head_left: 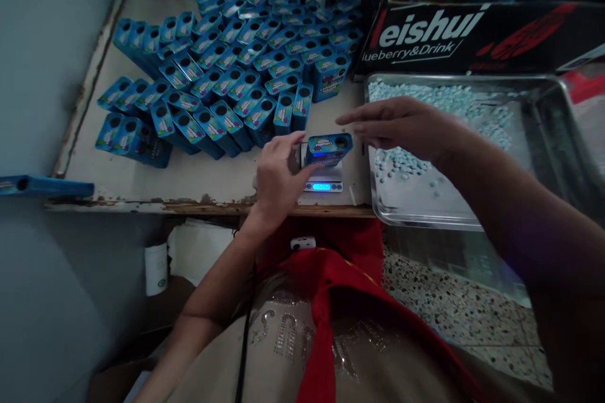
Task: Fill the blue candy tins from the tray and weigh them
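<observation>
A small blue candy box (329, 148) with a round hole in its top stands on a digital scale (331, 176) with a lit display. My left hand (281, 173) is curled around the left side of this box, thumb along its near face and fingers at the far side. Just right of the box, my right hand (401, 127) reaches in from the tray side with its fingers stretched out. I see nothing held in it. Pale blue candies (401, 160) lie spread in a metal tray (428, 219), partly under my right hand and forearm.
Many similar blue boxes (231, 85) stand crowded on the worn white table (189, 186). Behind the tray is a black carton (425, 41). One blue box (47, 186) shows at the far left by the wall. A white cylindrical container (155, 269) is below the table edge.
</observation>
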A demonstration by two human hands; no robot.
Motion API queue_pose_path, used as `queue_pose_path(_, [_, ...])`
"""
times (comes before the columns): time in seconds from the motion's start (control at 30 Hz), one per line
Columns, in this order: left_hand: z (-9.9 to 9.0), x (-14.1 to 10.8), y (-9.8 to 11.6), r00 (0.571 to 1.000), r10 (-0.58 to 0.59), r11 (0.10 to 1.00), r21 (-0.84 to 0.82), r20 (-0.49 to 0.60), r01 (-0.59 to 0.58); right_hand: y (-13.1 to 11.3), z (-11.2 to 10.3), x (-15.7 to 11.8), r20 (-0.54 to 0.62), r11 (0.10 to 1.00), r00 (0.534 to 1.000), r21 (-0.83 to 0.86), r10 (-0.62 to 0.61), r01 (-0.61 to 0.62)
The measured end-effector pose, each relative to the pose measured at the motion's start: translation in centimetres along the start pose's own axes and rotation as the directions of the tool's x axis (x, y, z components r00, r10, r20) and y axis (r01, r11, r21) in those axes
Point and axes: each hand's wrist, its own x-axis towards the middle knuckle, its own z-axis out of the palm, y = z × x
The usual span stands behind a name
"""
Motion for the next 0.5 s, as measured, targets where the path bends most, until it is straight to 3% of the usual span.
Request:
queue_pose_path(0.07, [1.9,1.7,1.4,0.991,0.08,0.989,0.117,0.11,-0.093,1.1,-1.8,-0.6,-0.132,0.998,0.991,-0.066,-0.015,0.007])
queue_pose_path(0.13, [3.4,2.9,2.8,0.96,0.103,0.967,0.199,0.261,-0.158,2.4,-3.4,-0.9,-0.294,0.939,0.954,-0.34,-0.063,-0.043])
queue_pose_path(0.2, [3.0,3.4,3.8,0.934,0.097,0.951,0.246,0.344,-0.189,3.7,-3.7,-0.3,-0.396,0.744,0.898,-0.655,-0.192,-0.13])
queue_pose_path(0.23, [1.7,3.4,4.0,0.935,0.101,0.948,0.252,0.339,-0.194,4.0,-3.4,0.4,-0.391,0.65,0.883,-0.748,-0.261,-0.139])
queue_pose_path(0.27, [-0.4,3.3,3.9,0.946,0.115,0.949,0.249,0.303,-0.194,4.2,-2.6,1.3,-0.357,0.6,0.879,-0.793,-0.316,-0.106])
queue_pose_path(0.33, [-6.7,3.1,2.8,0.975,0.148,0.956,0.229,0.165,-0.184,3.8,-0.3,3.6,-0.225,0.595,0.895,-0.802,-0.385,0.054])
queue_pose_path(0.4, [-14.9,3.5,0.6,0.988,0.147,0.953,0.259,0.047,-0.154,3.0,2.4,6.2,-0.072,0.544,0.914,-0.821,-0.4,0.174])
queue_pose_path(0.5, [-27.4,4.5,-4.3,0.996,-0.01,0.913,0.407,-0.084,0.043,2.4,4.8,9.3,0.024,0.319,0.932,-0.936,-0.362,0.148])
